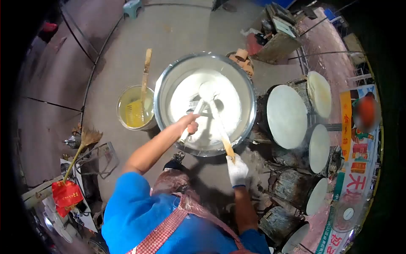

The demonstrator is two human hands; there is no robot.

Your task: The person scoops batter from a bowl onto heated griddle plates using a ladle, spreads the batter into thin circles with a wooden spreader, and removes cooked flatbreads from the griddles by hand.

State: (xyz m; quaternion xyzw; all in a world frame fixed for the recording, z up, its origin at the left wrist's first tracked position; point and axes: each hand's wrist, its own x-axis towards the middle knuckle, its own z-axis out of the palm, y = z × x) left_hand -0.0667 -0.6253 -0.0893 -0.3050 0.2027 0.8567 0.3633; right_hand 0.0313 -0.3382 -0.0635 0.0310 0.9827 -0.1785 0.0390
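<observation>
A large metal basin (159, 82) of thick white batter (182, 93) stands in front of me. My left hand (189, 122), bare, is wrapped round a white rod-like handle (184, 136) that slants over the basin. My right hand (237, 170), in a white glove, grips the wooden end of a batter-coated stick (220, 127) reaching into the basin. Near where the handle and stick meet lies a round ladle-like bowl (207, 90), coated white; I cannot tell which of the two it belongs to. A slotted metal piece (194, 104) shows beside them.
A bucket (120, 108) with yellow liquid, a yellow slotted piece and a wooden-handled tool (146, 70) stands left of the basin. On the right are several round pale griddle surfaces (286, 117) on sooty stoves (292, 184). A broom (89, 137) is at left.
</observation>
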